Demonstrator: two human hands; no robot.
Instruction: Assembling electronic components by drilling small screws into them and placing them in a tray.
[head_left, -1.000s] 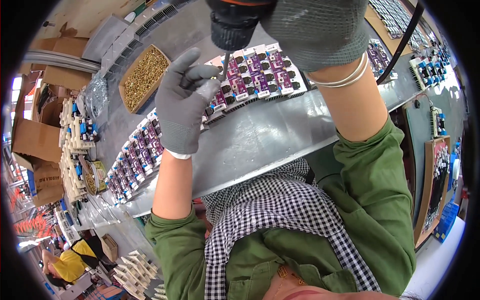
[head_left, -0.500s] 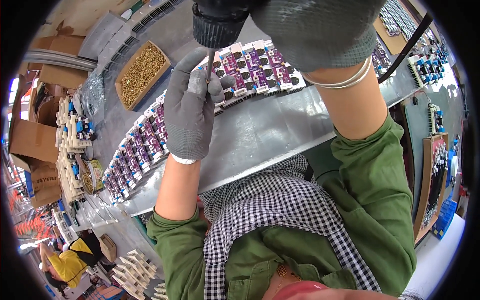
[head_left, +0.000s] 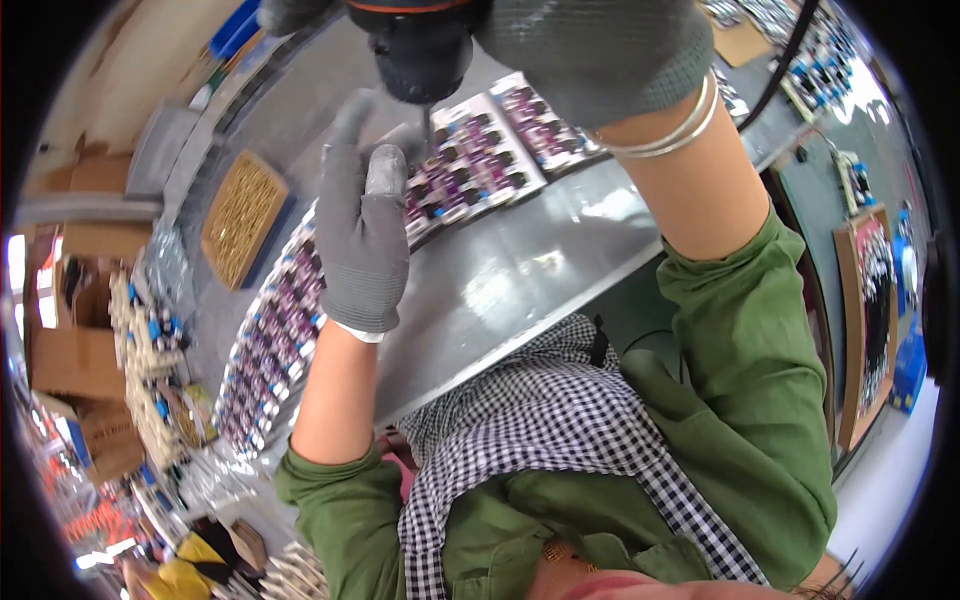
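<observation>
In a grey glove, my right hand (head_left: 600, 60) is closed around a black power screwdriver (head_left: 420, 65) with an orange ring, its bit pointing down. The handle is partly beyond the upper edge. My gloved left hand (head_left: 365, 220) is beside the bit, index finger stretched up and thumb apart from it; the fingertips are blurred. Nothing shows between them. Beneath and beside the bit lie rows of purple circuit boards (head_left: 470, 165) in white housings. A second run of such boards (head_left: 265, 365) curves along the table left of my left forearm.
A cardboard tray (head_left: 272, 222) of small brass-coloured screws sits on the metal table (head_left: 510, 275) at left. Cream plastic parts (head_left: 145, 340) and cardboard boxes (head_left: 75, 360) stand farther left. A black cable (head_left: 785, 70) hangs at right. A person in yellow (head_left: 185, 578) is at lower left.
The whole view has shifted. My left index finger and thumb have come apart from around the bit. The screwdriver remains in my right hand, over the boards.
</observation>
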